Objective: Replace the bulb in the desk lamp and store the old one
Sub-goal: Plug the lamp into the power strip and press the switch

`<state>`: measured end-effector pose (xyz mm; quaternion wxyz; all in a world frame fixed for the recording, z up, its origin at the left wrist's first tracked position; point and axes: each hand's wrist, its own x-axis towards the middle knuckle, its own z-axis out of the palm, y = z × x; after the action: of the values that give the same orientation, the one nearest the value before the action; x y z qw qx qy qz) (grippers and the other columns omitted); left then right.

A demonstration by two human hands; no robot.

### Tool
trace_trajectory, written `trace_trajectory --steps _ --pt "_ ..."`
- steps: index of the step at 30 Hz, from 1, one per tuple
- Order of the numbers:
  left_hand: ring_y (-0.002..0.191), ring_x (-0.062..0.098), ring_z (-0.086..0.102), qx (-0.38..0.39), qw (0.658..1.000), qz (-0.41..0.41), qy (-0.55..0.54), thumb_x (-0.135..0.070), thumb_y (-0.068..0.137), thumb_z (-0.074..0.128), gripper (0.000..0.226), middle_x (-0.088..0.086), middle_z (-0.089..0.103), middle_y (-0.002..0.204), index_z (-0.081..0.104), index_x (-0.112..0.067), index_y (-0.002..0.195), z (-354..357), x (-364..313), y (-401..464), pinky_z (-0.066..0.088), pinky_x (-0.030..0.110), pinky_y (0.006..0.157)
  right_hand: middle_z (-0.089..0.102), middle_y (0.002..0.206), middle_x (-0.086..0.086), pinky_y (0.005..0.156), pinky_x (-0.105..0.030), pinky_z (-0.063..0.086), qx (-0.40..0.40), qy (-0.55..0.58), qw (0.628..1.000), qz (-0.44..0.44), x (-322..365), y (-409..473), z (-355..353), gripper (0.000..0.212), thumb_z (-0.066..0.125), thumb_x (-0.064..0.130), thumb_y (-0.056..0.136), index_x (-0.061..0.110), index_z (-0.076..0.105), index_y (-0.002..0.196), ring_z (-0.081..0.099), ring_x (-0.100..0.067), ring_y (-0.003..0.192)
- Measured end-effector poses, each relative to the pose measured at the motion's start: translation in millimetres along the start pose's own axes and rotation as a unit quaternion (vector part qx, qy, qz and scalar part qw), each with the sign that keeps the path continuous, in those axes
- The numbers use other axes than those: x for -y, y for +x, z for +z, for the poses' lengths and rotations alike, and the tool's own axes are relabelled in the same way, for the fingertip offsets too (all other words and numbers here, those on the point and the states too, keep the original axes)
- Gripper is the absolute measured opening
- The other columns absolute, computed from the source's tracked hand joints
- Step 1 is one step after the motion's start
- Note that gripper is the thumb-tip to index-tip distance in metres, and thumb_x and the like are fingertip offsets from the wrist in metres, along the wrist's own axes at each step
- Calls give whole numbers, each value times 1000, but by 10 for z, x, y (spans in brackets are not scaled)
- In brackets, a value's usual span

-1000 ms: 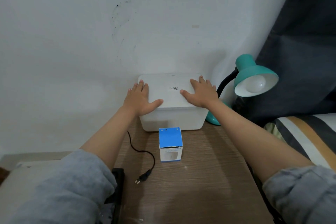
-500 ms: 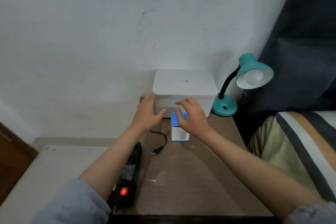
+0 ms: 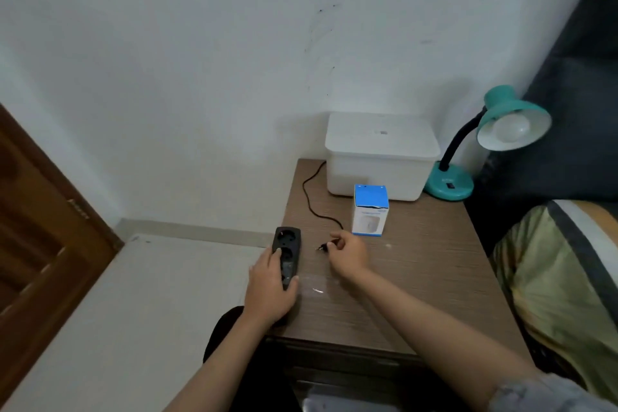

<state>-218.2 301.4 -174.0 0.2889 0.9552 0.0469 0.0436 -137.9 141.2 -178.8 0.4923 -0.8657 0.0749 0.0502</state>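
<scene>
A teal desk lamp (image 3: pixel 449 186) stands at the table's back right, its shade holding a white bulb (image 3: pixel 511 129). The lamp's black cord (image 3: pixel 309 192) runs across the table to a plug (image 3: pixel 321 247) pinched in my right hand (image 3: pixel 347 252). My left hand (image 3: pixel 272 288) grips a black power strip (image 3: pixel 287 252) at the table's left edge. The plug's pins point at the strip, a short gap away. A blue and white bulb box (image 3: pixel 370 209) stands upright in front of a closed white storage box (image 3: pixel 381 155).
The wooden table (image 3: pixel 418 278) sits in a corner against a white wall. A bed with striped bedding (image 3: pixel 561 278) lies to the right, a dark curtain (image 3: pixel 585 77) behind the lamp. A brown door (image 3: pixel 36 211) is at the left over pale floor.
Both hands left the white box's lid and came back toward me. The left took hold of the power strip; the right picked up the plug. The view pulled back and turned left.
</scene>
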Motion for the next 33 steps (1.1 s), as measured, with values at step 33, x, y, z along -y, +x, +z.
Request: trace_trajectory --steps 33 --pt "144 18 11 -30 999 0 -44 -39 87 51 74 4 10 157 16 -10 146 168 102 -45 7 37 117 66 75 12 55 -12 42 -51 118 991 -48 566 35 447 9 76 17 75 22 68 75 59 1 68"
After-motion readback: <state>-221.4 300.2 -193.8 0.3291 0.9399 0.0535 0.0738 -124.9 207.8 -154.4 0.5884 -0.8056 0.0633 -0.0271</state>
